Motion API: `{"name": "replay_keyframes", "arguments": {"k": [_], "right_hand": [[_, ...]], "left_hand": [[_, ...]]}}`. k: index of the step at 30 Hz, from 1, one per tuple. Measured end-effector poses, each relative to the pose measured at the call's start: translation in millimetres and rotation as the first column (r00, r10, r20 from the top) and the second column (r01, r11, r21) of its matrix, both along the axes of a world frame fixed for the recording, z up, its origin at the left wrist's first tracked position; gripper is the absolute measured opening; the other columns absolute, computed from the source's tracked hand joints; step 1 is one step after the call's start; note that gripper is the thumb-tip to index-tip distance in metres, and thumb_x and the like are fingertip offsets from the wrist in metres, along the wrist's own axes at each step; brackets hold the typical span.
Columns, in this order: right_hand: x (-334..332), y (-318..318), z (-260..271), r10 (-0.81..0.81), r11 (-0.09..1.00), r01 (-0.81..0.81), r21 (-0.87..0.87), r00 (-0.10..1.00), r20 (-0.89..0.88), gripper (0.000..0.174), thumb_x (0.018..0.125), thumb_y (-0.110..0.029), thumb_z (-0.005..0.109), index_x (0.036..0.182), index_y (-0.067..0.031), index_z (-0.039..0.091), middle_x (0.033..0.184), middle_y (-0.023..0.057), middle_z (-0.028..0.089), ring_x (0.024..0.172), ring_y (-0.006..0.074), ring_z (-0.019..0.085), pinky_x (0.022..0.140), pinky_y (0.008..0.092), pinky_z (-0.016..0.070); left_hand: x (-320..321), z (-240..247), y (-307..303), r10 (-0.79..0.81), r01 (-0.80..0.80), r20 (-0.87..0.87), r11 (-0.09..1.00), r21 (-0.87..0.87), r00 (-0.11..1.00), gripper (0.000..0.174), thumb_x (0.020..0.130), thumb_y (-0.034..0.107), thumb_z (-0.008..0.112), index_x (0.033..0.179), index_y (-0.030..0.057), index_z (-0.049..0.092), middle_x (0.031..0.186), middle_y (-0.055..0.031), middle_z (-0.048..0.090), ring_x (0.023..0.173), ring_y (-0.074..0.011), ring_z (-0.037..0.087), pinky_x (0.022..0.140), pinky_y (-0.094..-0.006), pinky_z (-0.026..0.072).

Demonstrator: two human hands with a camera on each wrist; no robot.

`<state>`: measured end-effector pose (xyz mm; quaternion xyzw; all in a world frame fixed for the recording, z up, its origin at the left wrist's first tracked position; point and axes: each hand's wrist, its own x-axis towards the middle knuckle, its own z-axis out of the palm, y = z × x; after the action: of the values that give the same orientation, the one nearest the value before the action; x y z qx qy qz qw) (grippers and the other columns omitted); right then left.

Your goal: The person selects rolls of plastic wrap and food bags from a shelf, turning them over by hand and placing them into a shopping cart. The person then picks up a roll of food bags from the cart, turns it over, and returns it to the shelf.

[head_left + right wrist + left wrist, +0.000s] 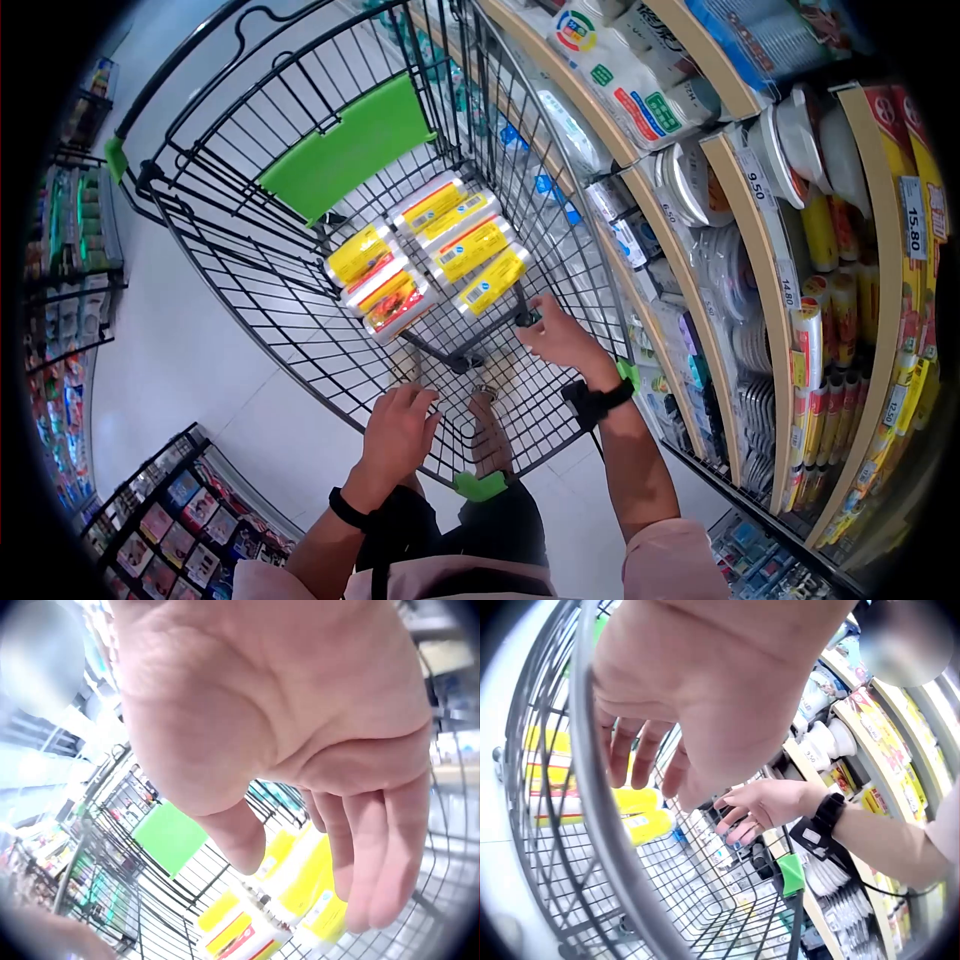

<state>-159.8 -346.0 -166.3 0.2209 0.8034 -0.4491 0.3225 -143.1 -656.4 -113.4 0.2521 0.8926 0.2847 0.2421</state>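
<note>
Several yellow, red and white wrapped rolls [473, 247] lie in two groups in the wire shopping cart [258, 290], near its green panel [350, 145]. My right hand [560, 338] hangs over the cart's right side, just nearer to me than the rolls. Its fingers are loosely bent, and nothing shows in its grasp. My left hand [398, 430] hovers by the cart's near left rim, fingers relaxed and holding nothing. In the left wrist view, the left hand [697, 697] overlaps the dark rim [604, 817]. From the right wrist, the rolls [300, 877] appear beyond the right hand's fingers [367, 847].
Tall shelves [750, 220] with price tags stand close along the cart's right side, stocked with bowls, plates and yellow packages. At the lower left is a black wire rack [180, 520]. More shelving [70, 230] runs along the far left, beyond the pale tiled floor [170, 370].
</note>
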Motion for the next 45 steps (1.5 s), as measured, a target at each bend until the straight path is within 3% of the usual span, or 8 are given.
{"name": "replay_keyframes", "arguments": {"k": [4, 7, 15, 26, 34, 37, 42, 45], "right_hand": [[-49, -30, -55, -0.318, 0.942, 0.330, -0.056, 0.934, 0.164, 0.067, 0.090, -0.026, 0.066, 0.135, 0.0107, 0.033, 0.101, 0.0180, 0.067, 0.076, 0.0274, 0.071, 0.050, 0.0343, 0.0573], [-57, -41, -123, -0.623, 0.768, 0.641, 0.002, 0.746, 0.237, 0.077, 0.090, -0.036, 0.070, 0.143, 0.0053, 0.031, 0.123, 0.0235, 0.057, 0.075, 0.0297, 0.071, 0.060, 0.0384, 0.0622], [-52, -64, -202, -0.753, 0.656, 0.754, 0.037, 0.651, 0.092, 0.058, 0.087, -0.030, 0.072, 0.132, 0.0006, 0.050, 0.117, 0.0187, 0.064, 0.096, 0.0324, 0.071, 0.065, 0.0453, 0.0632], [-15, -61, -83, -0.712, 0.402, 0.764, -0.506, 0.608, 0.352, 0.050, 0.091, -0.014, 0.069, 0.134, -0.0001, 0.047, 0.117, 0.0158, 0.064, 0.099, 0.0298, 0.070, 0.082, 0.0441, 0.0617], [32, -60, -5, -0.719, 0.257, 0.584, -0.770, 0.648, 0.251, 0.057, 0.087, 0.002, 0.070, 0.138, -0.0023, 0.046, 0.122, 0.0080, 0.060, 0.109, 0.0175, 0.059, 0.093, 0.0336, 0.0495], [50, -47, 16, -0.748, 0.241, 0.546, -0.803, 0.632, 0.205, 0.060, 0.081, 0.008, 0.074, 0.135, -0.0024, 0.049, 0.121, 0.0059, 0.061, 0.108, 0.0159, 0.060, 0.091, 0.0314, 0.0507], [81, -13, 56, -0.716, 0.547, 0.548, -0.633, 0.698, -0.015, 0.056, 0.081, -0.001, 0.080, 0.131, -0.0008, 0.055, 0.124, 0.0061, 0.062, 0.112, 0.0153, 0.061, 0.093, 0.0308, 0.0516], [104, 12, 62, -0.759, 0.531, 0.470, -0.704, 0.633, -0.150, 0.055, 0.083, -0.004, 0.079, 0.132, -0.0006, 0.054, 0.126, 0.0062, 0.062, 0.112, 0.0166, 0.061, 0.095, 0.0321, 0.0514]], "left_hand": [[0, 3, -7, -0.016, 0.013, 0.035, 0.994, 0.109, 0.999, 0.022, 0.085, 0.013, 0.074, 0.106, 0.0093, 0.067, 0.102, -0.0091, 0.066, 0.098, -0.0322, 0.065, 0.086, -0.0421, 0.0527], [0, -1, -6, 0.024, -0.017, -0.033, 0.985, 0.174, 0.999, 0.020, 0.084, 0.013, 0.075, 0.102, 0.0097, 0.068, 0.099, -0.0080, 0.066, 0.089, -0.0311, 0.066, 0.075, -0.0397, 0.0546], [0, -7, 0, 0.109, -0.084, -0.101, 0.972, 0.221, 0.989, 0.020, 0.083, 0.013, 0.076, 0.100, 0.0102, 0.066, 0.097, -0.0057, 0.064, 0.084, -0.0278, 0.065, 0.066, -0.0375, 0.0541], [-18, -6, 0, 0.323, -0.391, 0.312, 0.901, 0.187, 0.894, 0.039, 0.087, 0.012, 0.075, 0.122, 0.0047, 0.060, 0.111, -0.0137, 0.060, 0.092, -0.0260, 0.065, 0.077, -0.0336, 0.0541], [-45, -1, 42, 0.268, -0.819, 0.931, 0.571, 0.054, 0.248, 0.070, 0.102, 0.032, 0.062, 0.156, 0.0092, 0.024, 0.135, -0.0204, 0.051, 0.107, -0.0239, 0.061, 0.088, -0.0366, 0.0550], [-46, 2, 58, 0.242, -0.786, 0.905, 0.601, 0.144, 0.351, 0.058, 0.102, 0.027, 0.061, 0.148, 0.0107, 0.030, 0.132, -0.0210, 0.052, 0.107, -0.0247, 0.064, 0.086, -0.0352, 0.0584], [-41, 10, 85, 0.115, -0.733, 0.877, 0.604, 0.311, 0.467, 0.045, 0.100, 0.014, 0.063, 0.136, 0.0114, 0.037, 0.132, -0.0204, 0.053, 0.107, -0.0239, 0.067, 0.084, -0.0330, 0.0607], [-40, 19, 102, 0.044, -0.683, 0.823, 0.584, 0.438, 0.566, 0.066, 0.093, 0.002, 0.070, 0.147, 0.0074, 0.032, 0.129, -0.0173, 0.056, 0.113, -0.0229, 0.063, 0.088, -0.0322, 0.0585]]}}
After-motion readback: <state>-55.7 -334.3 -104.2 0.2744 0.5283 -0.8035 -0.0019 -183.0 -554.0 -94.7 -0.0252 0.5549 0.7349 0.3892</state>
